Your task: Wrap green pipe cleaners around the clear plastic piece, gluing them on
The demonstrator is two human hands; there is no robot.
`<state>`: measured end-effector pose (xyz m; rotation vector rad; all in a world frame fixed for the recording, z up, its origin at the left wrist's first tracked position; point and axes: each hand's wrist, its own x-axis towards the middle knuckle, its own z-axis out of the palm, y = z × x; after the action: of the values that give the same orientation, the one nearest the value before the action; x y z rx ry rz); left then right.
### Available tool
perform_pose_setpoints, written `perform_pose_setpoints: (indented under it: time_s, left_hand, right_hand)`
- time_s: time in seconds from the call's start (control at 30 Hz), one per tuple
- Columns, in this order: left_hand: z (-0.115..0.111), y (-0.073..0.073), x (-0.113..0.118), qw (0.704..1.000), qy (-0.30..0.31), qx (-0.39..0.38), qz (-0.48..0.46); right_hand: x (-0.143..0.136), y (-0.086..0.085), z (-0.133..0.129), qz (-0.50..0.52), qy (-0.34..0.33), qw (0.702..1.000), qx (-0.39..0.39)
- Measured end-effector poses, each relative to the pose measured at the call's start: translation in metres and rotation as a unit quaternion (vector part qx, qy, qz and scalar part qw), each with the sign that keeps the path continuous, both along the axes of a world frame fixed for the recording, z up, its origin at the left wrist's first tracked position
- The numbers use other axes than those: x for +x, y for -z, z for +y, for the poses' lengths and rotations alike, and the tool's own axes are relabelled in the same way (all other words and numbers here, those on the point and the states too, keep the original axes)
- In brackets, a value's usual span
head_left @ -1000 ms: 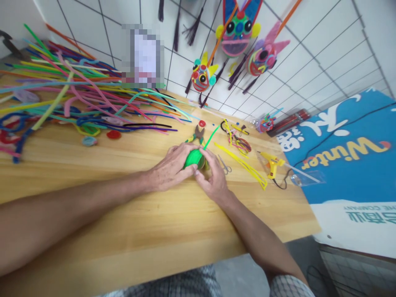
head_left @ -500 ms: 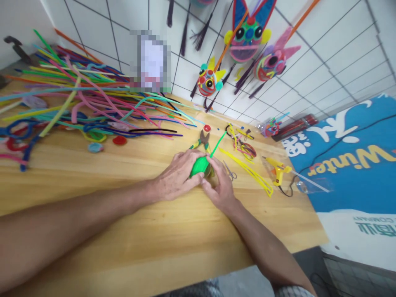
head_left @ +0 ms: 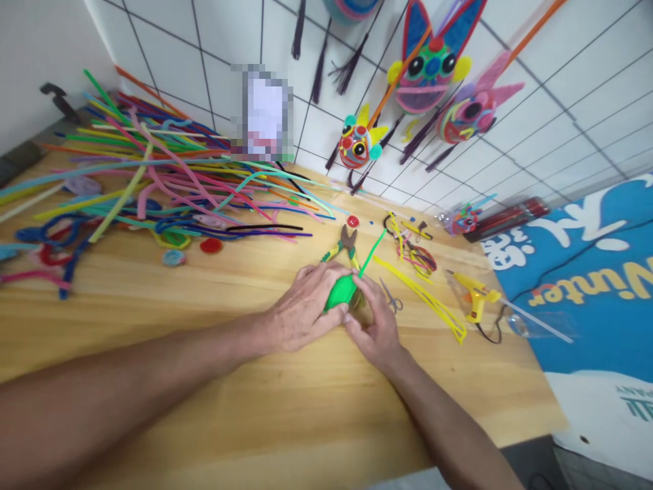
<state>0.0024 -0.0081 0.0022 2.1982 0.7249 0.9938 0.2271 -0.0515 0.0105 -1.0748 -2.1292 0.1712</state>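
A bright green pipe cleaner (head_left: 341,292), wound into a flat oval coil, is held between both hands above the wooden table. Its loose end sticks up and to the right past my right fingers. My left hand (head_left: 307,304) is closed around the coil's left side, thumb along its lower edge. On the right side, my right hand (head_left: 375,320) pinches the coil near where the tail leaves it. Both thumb tips nearly meet below it. Pliers (head_left: 348,239) with green-yellow handles lie just beyond, the handles partly hidden by my hands. Small scissors (head_left: 392,299) rest right of my right hand.
A heap of coloured pipe cleaners (head_left: 168,170) spreads over the table's left back. Yellow pipe cleaners (head_left: 428,299) and a yellow glue gun (head_left: 474,294) with a cord lie to the right. Colourful mask ornaments (head_left: 431,64) hang on the white grid wall.
The whole scene has shifted slightly right and down in view as the head moved. Both hands keep the same hold on the green coil.
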Motion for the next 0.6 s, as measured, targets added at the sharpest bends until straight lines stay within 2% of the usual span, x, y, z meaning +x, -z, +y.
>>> perform_pose_setpoints:
  time_s: [0.33, 0.6]
  left_hand:
    - [0.0013, 0.0035, 0.0006, 1.0, -0.002, 0.021, -0.007]
    - [0.0022, 0.0008, -0.0033, 1.0, -0.002, 0.027, 0.009]
  right_hand:
    - [-0.0026, -0.0008, -0.0006, -0.012, 0.009, 1.0, 0.006]
    - [-0.0072, 0.0006, -0.0002, 0.0, 0.011, 1.0, 0.017]
